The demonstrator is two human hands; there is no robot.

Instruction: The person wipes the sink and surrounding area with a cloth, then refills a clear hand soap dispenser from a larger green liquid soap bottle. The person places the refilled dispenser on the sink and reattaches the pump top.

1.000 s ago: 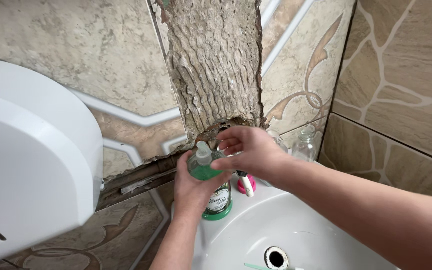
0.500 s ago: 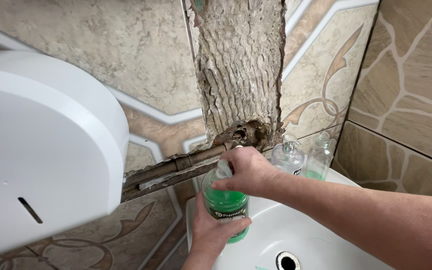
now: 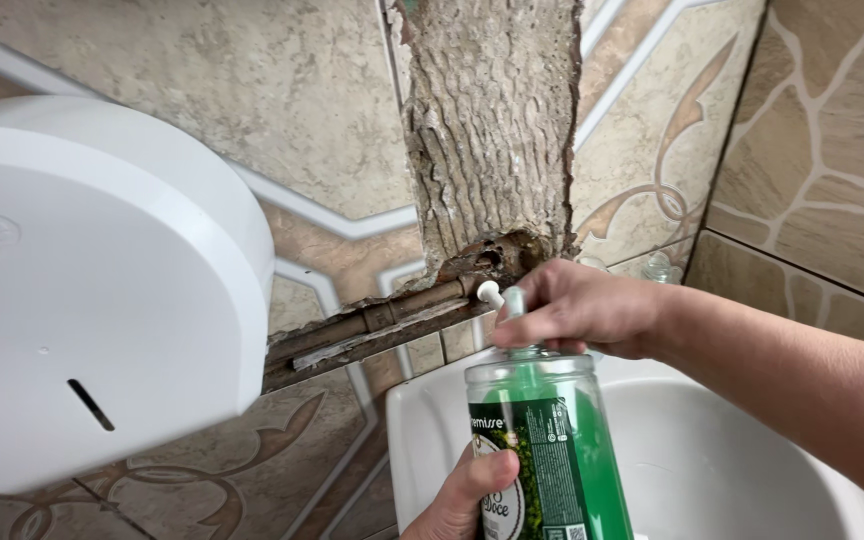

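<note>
Head view: left hand [image 3: 467,495] grips clear soap bottle [image 3: 542,450] — green liquid — right hand [image 3: 577,310] pinches pump [image 3: 507,300].

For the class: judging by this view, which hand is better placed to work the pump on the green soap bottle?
Probably the right hand: its fingers already grip the white pump, while the left hand supports the clear green-filled soap bottle from below.

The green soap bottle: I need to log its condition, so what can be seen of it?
The soap bottle is clear plastic, mostly full of green liquid, with a dark green label and a white pump on top. It is held upright over the white sink. The left hand grips its lower body; the right hand grasps the pump.
</note>
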